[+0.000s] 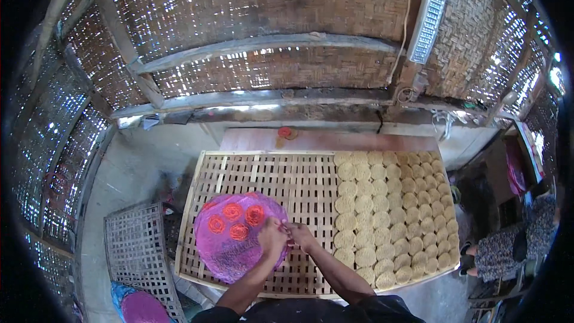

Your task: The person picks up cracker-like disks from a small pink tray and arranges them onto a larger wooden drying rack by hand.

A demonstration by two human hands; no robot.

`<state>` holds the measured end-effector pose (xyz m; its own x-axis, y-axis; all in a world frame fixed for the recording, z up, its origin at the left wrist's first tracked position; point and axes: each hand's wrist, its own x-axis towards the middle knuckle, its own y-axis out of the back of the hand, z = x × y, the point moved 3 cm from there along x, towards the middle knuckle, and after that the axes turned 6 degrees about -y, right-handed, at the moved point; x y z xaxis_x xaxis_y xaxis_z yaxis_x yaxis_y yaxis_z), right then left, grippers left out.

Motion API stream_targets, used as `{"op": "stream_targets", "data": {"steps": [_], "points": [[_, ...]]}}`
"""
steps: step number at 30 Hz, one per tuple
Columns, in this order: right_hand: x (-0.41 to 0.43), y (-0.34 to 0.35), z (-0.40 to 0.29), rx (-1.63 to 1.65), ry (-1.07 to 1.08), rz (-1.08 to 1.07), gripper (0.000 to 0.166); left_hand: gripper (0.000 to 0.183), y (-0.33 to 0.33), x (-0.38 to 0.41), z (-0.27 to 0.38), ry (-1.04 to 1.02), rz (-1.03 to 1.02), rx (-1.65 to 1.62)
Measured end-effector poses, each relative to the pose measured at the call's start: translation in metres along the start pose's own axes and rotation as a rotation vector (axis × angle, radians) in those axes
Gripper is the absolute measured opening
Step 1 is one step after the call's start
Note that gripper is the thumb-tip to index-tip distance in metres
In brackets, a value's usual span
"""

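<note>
A large woven bamboo rack [309, 188] lies before me. Rows of round, flat, tan noodle-like discs [364, 204] cover its right part. On its left part rests a round thing covered in pink-purple plastic [210, 251], with several orange-red coiled rings [232, 211] on top. My left hand [272, 235] is at the right edge of the pink cover, its fingers bent. My right hand [299, 236] meets it there, fingertips close together. Whatever lies between the fingers is too small to make out.
Behind the rack, a small red object [284, 132] sits on a pinkish board [358, 140]. Another woven rack [134, 242] leans at the left, above a purple round thing [145, 307] in blue plastic. A person in patterned clothing [502, 251] is at the far right. Woven bamboo walls surround the place.
</note>
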<state>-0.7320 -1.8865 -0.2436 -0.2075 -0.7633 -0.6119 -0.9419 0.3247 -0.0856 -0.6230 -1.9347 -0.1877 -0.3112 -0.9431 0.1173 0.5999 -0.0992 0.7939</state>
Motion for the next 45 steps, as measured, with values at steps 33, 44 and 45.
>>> {"op": "stream_targets", "data": {"steps": [33, 44, 45], "points": [[0.115, 0.168, -0.116, -0.88, 0.519, 0.798, 0.022, 0.049, -0.005, 0.073, -0.074, -0.07, -0.211, 0.265], [0.076, 0.075, -0.056, 0.234, -0.202, -0.184, 0.036, 0.046, -0.029, 0.038, 0.048, -0.672, -0.265, -0.242], [0.08, 0.079, -0.059, 0.227, -0.129, -0.247, 0.032, 0.046, -0.02, 0.039, 0.041, -0.678, -0.265, -0.241]]}}
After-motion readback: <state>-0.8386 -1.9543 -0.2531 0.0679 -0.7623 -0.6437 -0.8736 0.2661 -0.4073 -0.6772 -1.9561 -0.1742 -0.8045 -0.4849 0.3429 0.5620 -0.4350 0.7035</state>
